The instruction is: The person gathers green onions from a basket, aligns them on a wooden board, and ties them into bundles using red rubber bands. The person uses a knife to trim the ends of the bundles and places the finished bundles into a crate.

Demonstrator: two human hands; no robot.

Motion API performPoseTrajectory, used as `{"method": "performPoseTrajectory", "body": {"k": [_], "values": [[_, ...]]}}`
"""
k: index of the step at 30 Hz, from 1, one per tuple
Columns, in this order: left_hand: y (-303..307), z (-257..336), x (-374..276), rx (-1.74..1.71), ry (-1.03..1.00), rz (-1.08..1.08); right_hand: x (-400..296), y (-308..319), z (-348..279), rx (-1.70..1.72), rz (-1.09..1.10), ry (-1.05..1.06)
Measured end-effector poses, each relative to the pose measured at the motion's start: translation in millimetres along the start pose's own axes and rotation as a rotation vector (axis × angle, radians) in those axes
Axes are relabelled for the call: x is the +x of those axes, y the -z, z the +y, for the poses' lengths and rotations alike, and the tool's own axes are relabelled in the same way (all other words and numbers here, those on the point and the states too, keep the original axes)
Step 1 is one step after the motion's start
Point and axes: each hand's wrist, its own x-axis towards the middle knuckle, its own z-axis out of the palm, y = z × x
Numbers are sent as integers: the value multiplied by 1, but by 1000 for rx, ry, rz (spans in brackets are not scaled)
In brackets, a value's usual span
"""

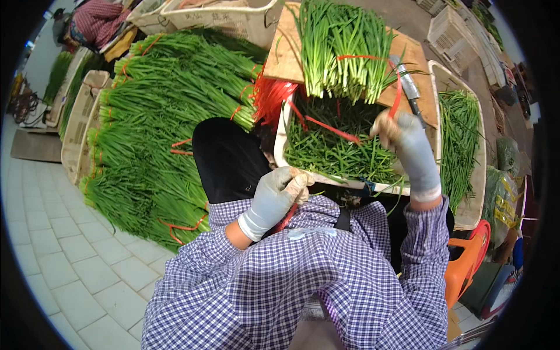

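A bunch of green garlic chives (pixel 345 39) lies across a wooden board (pixel 284 48), its cut stem ends towards me. A red plastic tie strip (pixel 397 94) crosses the bunch and runs down from its right side to my gloved right hand (pixel 400 135), which grips it above the crate. My gloved left hand (pixel 278 194) is in front of my lap, fingertips pinched together. Another length of red strip (pixel 287 217) hangs below that hand and appears held in it. On the board's right side, beside the bunch, lies a knife (pixel 407 83) with a black handle.
Under the board stands a white plastic crate (pixel 282 144) with loose green leaves (pixel 337 153). Red strips (pixel 272 98) hang at the board's left corner. Tied chive bunches (pixel 166 100) are piled at left. A second crate (pixel 474 192) and orange stool (pixel 459 267) are at right. A person (pixel 98 22) sits far left.
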Motion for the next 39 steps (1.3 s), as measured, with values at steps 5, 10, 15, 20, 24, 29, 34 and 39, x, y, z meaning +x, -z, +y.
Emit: {"method": "performPoseTrajectory", "body": {"k": [5, 10, 15, 20, 24, 29, 34, 39], "values": [[-37, 4, 55, -376, 18, -374, -52, -21, 4, -462, -297, 87], [-78, 23, 73, -1000, 137, -431, -68, -22, 7, -769, -495, -140], [-84, 29, 56, -196, -75, -317, -76, 17, 29, -434, -168, 82], [-99, 2, 44, -155, -7, -271, -62, -19, 21, 148, 13, -7], [-92, 1, 45, 31, 111, -381, -51, -49, 30, 494, 243, -77], [-72, 31, 42, 426, -181, -214, -54, -44, 41, 430, 285, 33], [-59, 49, 59, -190, -164, -13, -61, -47, 30, 362, 107, -63], [-56, 41, 61, -16, -306, 76, -56, -49, 31, 154, 74, -57]]}}
